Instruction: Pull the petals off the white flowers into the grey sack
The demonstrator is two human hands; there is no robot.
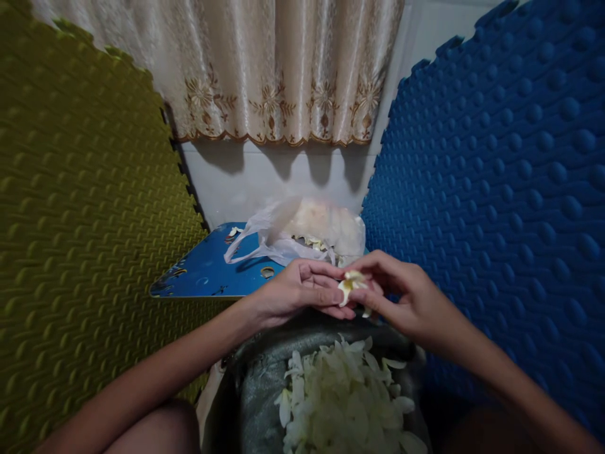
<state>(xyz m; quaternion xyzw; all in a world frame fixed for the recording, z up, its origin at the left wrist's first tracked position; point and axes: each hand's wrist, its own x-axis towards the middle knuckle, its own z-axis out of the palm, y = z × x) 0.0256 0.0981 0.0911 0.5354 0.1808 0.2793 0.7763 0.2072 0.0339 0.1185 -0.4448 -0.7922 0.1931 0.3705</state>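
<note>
A white flower with a yellow centre (350,285) is held between both hands, above the near edge of the blue table. My left hand (309,289) pinches one of its petals between thumb and fingers, palm partly turned up. From the other side my right hand (397,287) grips the flower with thumb and bent fingers. Below the hands, a heap of loose white petals (345,397) lies on dark grey-green cloth (262,391). Behind them a thin white plastic bag (321,227) lies open, with more pale flowers or petals inside.
The small blue table (203,265) carries the bag and has printed pictures. A yellow-green foam mat (89,189) stands on the left and a blue foam mat (501,176) on the right. A beige embroidered curtain (278,69) hangs before a pale tiled wall (227,183).
</note>
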